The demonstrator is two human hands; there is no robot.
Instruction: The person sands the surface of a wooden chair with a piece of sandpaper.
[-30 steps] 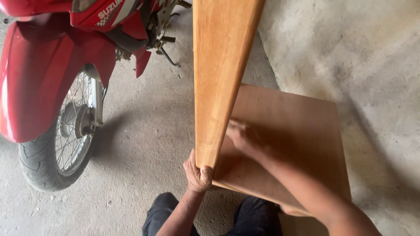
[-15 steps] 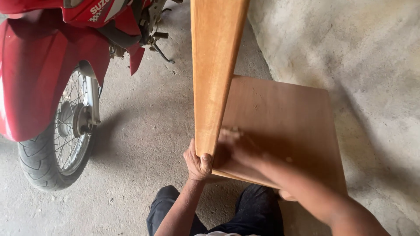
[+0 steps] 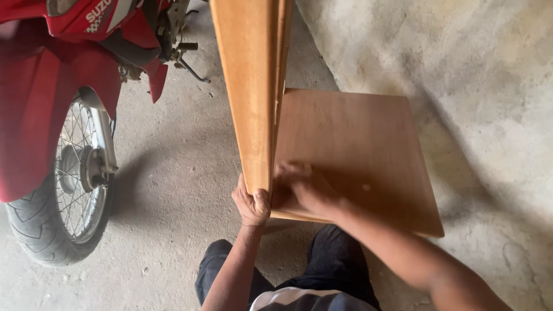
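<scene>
the left hand point(image 3: 251, 206) grips the near bottom corner of the upright wooden board point(image 3: 252, 86), while the right hand point(image 3: 302, 187) lies open on the flat panel point(image 3: 357, 150) beside it; a slack grip could let the board topple toward the red motorcycle point(image 3: 63, 86).

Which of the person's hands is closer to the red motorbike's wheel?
Left. The left hand grips the upright plank's end nearer the wheel; the right hand lies beyond it on the flat board.
</scene>
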